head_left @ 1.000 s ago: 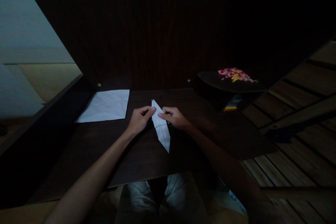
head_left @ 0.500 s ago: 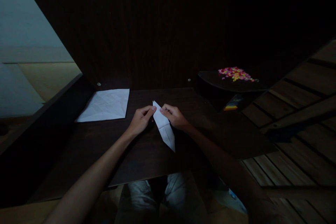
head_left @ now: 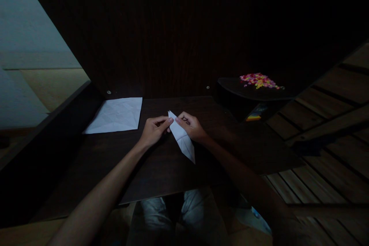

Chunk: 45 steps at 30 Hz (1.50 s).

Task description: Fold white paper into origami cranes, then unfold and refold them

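Between my two hands is a narrow piece of folded white paper [head_left: 182, 137], pointed at its near end and split into small tips at its far end. It slants from upper left to lower right above the dark desk. My left hand [head_left: 155, 128] pinches its left edge near the far end, thumb on top. From the other side, my right hand [head_left: 191, 126] grips the upper right edge, also with the thumb on top. The fingers beneath the paper are mostly hidden.
A creased sheet of white paper [head_left: 117, 115] lies at the desk's back left. A dark panel [head_left: 161, 38] rises behind the desk [head_left: 161, 177]. On a rounded shelf [head_left: 230, 84] at right sits a pile of small pink, red and yellow pieces [head_left: 261, 80].
The near end of the folded paper has swung slightly right and up. Both hands keep their pinch on it, with only small shifts of the fingers.
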Motion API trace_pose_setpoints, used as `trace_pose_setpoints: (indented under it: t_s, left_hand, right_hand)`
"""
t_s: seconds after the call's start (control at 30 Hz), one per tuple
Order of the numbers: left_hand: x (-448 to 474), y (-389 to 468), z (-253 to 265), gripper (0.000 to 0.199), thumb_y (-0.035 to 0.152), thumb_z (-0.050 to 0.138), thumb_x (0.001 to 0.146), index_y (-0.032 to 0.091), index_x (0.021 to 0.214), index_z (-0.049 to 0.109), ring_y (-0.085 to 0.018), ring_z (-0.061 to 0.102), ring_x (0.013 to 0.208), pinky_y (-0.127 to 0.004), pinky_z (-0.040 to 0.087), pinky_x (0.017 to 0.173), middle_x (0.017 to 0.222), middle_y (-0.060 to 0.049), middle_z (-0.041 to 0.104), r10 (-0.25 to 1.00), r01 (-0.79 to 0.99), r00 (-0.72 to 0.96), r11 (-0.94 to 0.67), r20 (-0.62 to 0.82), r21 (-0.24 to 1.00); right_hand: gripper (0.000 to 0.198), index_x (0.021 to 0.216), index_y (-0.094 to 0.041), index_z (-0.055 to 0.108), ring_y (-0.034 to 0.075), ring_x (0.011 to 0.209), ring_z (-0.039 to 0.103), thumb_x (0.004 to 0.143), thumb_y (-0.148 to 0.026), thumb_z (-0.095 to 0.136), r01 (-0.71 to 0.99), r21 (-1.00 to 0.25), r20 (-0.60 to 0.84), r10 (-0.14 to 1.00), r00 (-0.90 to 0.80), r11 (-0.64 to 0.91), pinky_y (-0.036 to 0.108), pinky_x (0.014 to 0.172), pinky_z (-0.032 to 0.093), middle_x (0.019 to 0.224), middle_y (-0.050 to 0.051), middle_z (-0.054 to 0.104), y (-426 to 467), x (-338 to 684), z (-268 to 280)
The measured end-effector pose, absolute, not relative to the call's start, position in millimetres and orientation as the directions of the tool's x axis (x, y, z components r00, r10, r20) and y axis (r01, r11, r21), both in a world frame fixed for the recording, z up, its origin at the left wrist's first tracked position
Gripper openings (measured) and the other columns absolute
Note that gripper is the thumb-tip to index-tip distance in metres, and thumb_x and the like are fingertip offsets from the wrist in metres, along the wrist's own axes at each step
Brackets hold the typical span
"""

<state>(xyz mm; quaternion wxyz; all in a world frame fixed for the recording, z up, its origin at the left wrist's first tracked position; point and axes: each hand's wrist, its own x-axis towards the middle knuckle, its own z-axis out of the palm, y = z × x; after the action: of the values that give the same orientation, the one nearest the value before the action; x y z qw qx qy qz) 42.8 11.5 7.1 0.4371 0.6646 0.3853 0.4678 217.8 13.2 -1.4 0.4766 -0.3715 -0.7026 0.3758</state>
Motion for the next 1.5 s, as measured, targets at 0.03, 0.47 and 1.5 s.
trace_pose_setpoints:
  t_s: [0.03, 0.47, 1.5]
  left_hand:
    - [43, 12, 6, 0.03, 0.044, 0.065, 0.079, 0.015, 0.079, 0.07, -0.011, 0.049, 0.051, -0.023, 0.039, 0.05, 0.057, 0.001, 0.058, 0.933, 0.078, 0.239, -0.295, 0.269, 0.952]
    - [45, 9, 7, 0.03, 0.044, 0.062, 0.081, 0.015, 0.076, 0.068, -0.01, 0.05, 0.05, -0.022, 0.039, 0.049, 0.058, 0.0, 0.06, 0.923, 0.076, 0.274, -0.301, 0.27, 0.951]
    - [36, 29, 2, 0.029, 0.039, 0.07, 0.074, 0.015, 0.09, 0.065, -0.008, 0.051, 0.049, -0.021, 0.04, 0.045, 0.069, -0.001, 0.062, 0.948, -0.035, -0.224, -0.24, 0.226, 0.97]
  right_hand:
    - [0.028, 0.072, -0.018, 0.052, 0.01, 0.058, 0.046, 0.086, -0.043, 0.054, 0.156, -0.885, 0.39, 0.881, -0.268, 0.439, 0.022, 0.054, 0.035, 0.063, -0.003, 0.05, 13, 218, -1]
    - [0.03, 0.077, -0.019, 0.055, 0.011, 0.059, 0.053, 0.08, -0.048, 0.061, 0.024, -0.953, 0.281, 0.91, -0.305, 0.303, 0.023, 0.055, 0.039, 0.067, -0.001, 0.061, 14, 216, -1]
    - [0.028, 0.097, -0.02, 0.07, 0.017, 0.089, 0.063, 0.071, -0.031, 0.072, -0.014, -0.954, 0.282, 0.882, -0.378, 0.3, 0.031, 0.08, 0.046, 0.099, 0.005, 0.07, 17, 229, 2]
